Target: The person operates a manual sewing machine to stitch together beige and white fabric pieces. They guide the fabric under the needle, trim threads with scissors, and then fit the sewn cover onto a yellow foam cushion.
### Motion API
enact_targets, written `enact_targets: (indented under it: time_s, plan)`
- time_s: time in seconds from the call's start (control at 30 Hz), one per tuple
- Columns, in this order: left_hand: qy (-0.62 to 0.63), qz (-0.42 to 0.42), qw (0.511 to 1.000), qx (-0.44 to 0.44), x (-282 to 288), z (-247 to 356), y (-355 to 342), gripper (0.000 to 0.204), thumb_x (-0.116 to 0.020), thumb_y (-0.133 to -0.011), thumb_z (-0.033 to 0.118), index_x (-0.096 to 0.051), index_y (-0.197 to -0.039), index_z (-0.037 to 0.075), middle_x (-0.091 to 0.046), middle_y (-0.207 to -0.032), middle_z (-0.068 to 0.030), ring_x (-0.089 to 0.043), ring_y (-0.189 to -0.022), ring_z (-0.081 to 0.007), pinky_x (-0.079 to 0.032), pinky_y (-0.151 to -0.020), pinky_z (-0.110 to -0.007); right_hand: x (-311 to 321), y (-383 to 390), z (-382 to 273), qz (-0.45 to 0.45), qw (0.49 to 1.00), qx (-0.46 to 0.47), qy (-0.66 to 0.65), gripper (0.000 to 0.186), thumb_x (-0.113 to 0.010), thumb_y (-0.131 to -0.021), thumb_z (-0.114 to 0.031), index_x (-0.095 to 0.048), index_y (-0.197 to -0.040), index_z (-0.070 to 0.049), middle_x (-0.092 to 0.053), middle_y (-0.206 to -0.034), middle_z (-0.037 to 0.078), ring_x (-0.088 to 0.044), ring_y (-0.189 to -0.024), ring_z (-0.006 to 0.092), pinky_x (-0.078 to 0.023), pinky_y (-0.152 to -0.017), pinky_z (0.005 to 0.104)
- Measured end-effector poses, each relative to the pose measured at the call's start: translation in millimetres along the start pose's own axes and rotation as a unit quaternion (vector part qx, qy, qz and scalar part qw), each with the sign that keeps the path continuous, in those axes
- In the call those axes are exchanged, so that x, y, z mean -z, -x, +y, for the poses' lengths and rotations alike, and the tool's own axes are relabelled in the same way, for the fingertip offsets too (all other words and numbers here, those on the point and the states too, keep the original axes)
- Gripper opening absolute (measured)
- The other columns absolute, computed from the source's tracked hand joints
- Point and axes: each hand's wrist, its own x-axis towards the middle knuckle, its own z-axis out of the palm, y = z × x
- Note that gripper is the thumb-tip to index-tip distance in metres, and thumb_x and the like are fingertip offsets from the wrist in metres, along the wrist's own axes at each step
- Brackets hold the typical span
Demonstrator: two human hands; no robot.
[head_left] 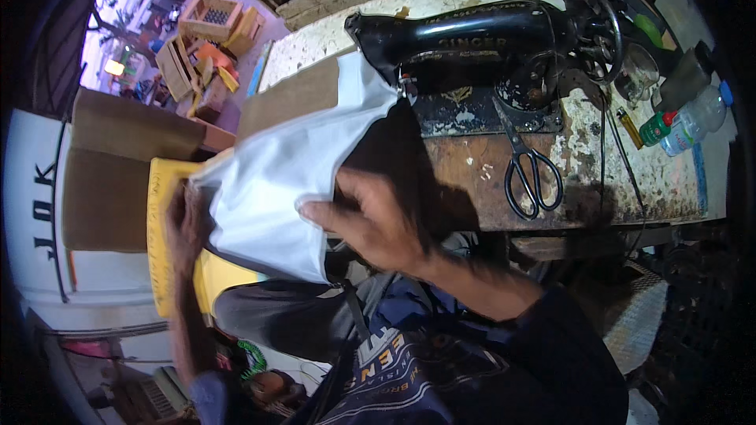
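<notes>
White, smooth, flexible sheet (272, 161) spans from needle end of black metal sewing machine (472, 35) toward lap. Right hand (374, 216) grips sheet's right edge, thumb on top; left hand (187, 220) blurred at left edge, grip indeterminable. Flaking white-painted wooden worktop (496, 161) bears black-handled metal scissors (520, 149). Beyond: brown wooden crate (203, 33).

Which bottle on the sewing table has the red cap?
The small green bottle, left of the larger clear bottle; that one has a blue cap instead.
</notes>
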Motion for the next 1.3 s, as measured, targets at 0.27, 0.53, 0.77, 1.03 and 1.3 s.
enact_targets:
  time_s: [0.27,0.53,0.77,1.03,1.3]
  plan:
    - [-0.178,-0.084,0.950,-0.241,37.7,67.3,-192.8,0.050,-0.064,-0.111,0.049,-0.076,-0.126,0.003,-0.077,-0.103,-0.0153,-0.074,-0.099,-0.0208,-0.057,-0.092,-0.035,43.0,-99.1,30.2,0.183,0.782,0.269,0.532,0.054,-0.081,-0.091,-0.010,-0.060,-0.140,0.001,-0.076,-0.113,0.018,-0.073,-0.091,0.0354,-0.059,-0.087,0.0443]
    - [-0.095,-0.157,0.946,-0.267,48.9,66.3,-159.7,0.049,-0.074,-0.104,0.051,-0.074,-0.104,0.002,-0.058,-0.078,-0.0038,-0.050,-0.071,-0.0144,-0.041,-0.066,-0.037,56.0,-99.4,39.0,0.065,0.824,0.118,0.550,0.089,-0.069,-0.081,0.009,-0.044,-0.165,-0.010,-0.067,-0.135,0.020,-0.064,-0.124,0.0342,-0.055,-0.103,0.0428]
    - [0.053,-0.286,0.892,-0.347,48.8,48.0,-100.2,0.038,-0.086,-0.093,0.037,-0.073,-0.086,0.002,-0.073,-0.077,-0.0107,-0.074,-0.072,-0.0288,-0.054,-0.072,-0.034,58.9,-72.6,23.9,-0.032,0.849,0.114,0.514,0.049,-0.059,-0.071,0.011,-0.076,-0.116,-0.001,-0.075,-0.118,0.016,-0.069,-0.118,0.0382,-0.050,-0.109,0.0484]
    - [0.083,-0.299,0.902,-0.299,-72.2,40.7,-105.5,0.019,-0.077,-0.093,0.009,-0.075,-0.107,-0.003,-0.072,-0.102,-0.0202,-0.072,-0.093,-0.0364,-0.056,-0.084,-0.042,25.4,56.3,57.5,0.003,0.770,0.048,0.637,0.037,-0.075,-0.082,-0.002,-0.080,-0.118,-0.010,-0.077,-0.130,0.005,-0.065,-0.136,0.0243,-0.051,-0.104,0.0427]
    - [0.028,-0.290,0.822,-0.489,-245.8,69.6,-68.9,0.034,-0.073,-0.102,0.024,-0.076,-0.130,0.005,-0.071,-0.142,-0.0184,-0.062,-0.139,-0.0377,-0.046,-0.119,-0.053,17.6,106.7,53.8,0.068,0.812,0.007,0.580,0.042,-0.070,-0.079,0.009,-0.080,-0.117,-0.003,-0.075,-0.138,0.010,-0.063,-0.142,0.0295,-0.053,-0.113,0.0446]
